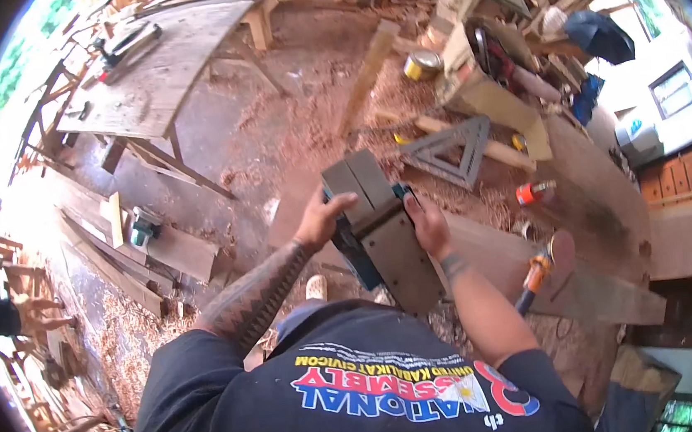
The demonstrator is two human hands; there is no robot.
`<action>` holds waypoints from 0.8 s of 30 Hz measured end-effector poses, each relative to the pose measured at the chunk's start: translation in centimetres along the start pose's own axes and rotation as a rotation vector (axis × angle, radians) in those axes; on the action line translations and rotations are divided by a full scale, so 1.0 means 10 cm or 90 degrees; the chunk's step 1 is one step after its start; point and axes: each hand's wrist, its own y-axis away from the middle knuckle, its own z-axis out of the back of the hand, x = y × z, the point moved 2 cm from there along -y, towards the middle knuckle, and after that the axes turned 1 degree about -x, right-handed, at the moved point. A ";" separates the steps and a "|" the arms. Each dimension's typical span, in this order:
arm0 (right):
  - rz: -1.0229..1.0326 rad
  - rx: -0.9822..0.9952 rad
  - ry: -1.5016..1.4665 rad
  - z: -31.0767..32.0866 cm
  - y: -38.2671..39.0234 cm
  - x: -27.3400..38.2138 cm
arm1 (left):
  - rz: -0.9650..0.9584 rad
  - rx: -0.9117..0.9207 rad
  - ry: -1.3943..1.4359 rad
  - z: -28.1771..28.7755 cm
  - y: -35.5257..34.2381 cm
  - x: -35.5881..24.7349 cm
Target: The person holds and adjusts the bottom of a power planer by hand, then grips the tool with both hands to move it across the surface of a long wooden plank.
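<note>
Between my two hands is an electric hand planer (405,262), teal-bodied, turned so that its flat grey sole with a cross slot faces up. My left hand (325,218) grips its left side near the far end, with the thumb lying over the sole's edge. Wrapped round the right side is my right hand (428,226), its thumb also near the sole. The fingers of both hands are partly hidden beneath the planer. Just under it lies a wide wooden plank (482,240). A grey triangular square (452,152) rests beyond my right hand.
An orange angle grinder (539,271) and a small orange tool (534,192) lie on the right. At left, another teal power tool (144,229) sits on beams. A wooden table (157,67) stands far left; a yellow can (423,64) is beyond. Shavings litter the floor.
</note>
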 end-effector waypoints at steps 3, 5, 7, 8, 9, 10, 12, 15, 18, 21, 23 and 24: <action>-0.001 0.037 -0.054 0.00 -0.08 -0.02 | -0.059 -0.032 -0.043 -0.07 0.02 0.05; -0.017 0.058 -0.096 0.04 -0.08 -0.09 | -0.097 -0.045 -0.047 -0.18 0.02 0.02; 0.025 0.047 -0.152 0.07 -0.04 -0.22 | -0.078 -0.055 -0.118 -0.26 0.01 -0.02; 0.016 0.043 -0.160 0.09 -0.02 -0.28 | -0.072 -0.074 -0.181 -0.31 -0.01 -0.01; 0.004 0.051 -0.175 0.12 -0.02 -0.32 | -0.069 -0.070 -0.101 -0.38 -0.06 0.02; -0.007 0.061 -0.191 0.14 -0.03 -0.34 | -0.063 -0.070 -0.108 -0.42 -0.08 0.03; 0.023 0.019 -0.208 0.16 -0.06 -0.45 | -0.089 -0.085 -0.140 -0.52 -0.09 0.00; -0.021 0.042 -0.119 0.24 -0.06 -0.63 | -0.088 -0.134 -0.239 -0.73 -0.08 -0.12; -0.012 -0.024 -0.047 0.24 0.01 -0.82 | -0.048 -0.165 -0.349 -0.88 -0.04 -0.19; -0.067 0.112 -0.009 0.24 0.46 -0.43 | -0.048 -0.198 -0.437 -0.76 0.11 -0.03; -0.080 0.129 0.012 0.27 0.58 -0.42 | -0.082 -0.210 -0.490 -0.77 0.13 0.07; -0.092 0.151 0.037 0.29 0.61 -0.40 | -0.117 -0.227 -0.539 -0.77 0.14 0.10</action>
